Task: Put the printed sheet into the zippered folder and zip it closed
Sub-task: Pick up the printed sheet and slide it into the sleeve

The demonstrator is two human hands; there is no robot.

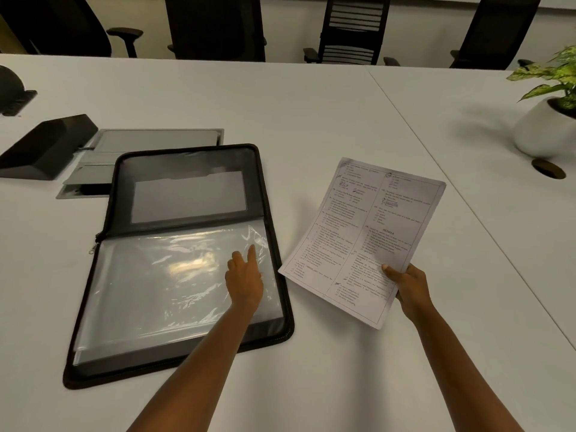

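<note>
Zippered folder (187,254) lies open flat on the white tabletop (311,113), zip undone, clear sleeves uppermost. Left hand (244,277) rests on the sleeves near the folder's right edge, fingers extended, grip loose and holding nothing. Right hand (405,283), just right of the folder, pinches the printed sheet (363,238) by its near corner, held above the tabletop.

Both forearms are bare, with no sleeves, and the left hand (244,280) and right hand (406,283) wear nothing visible.
</note>
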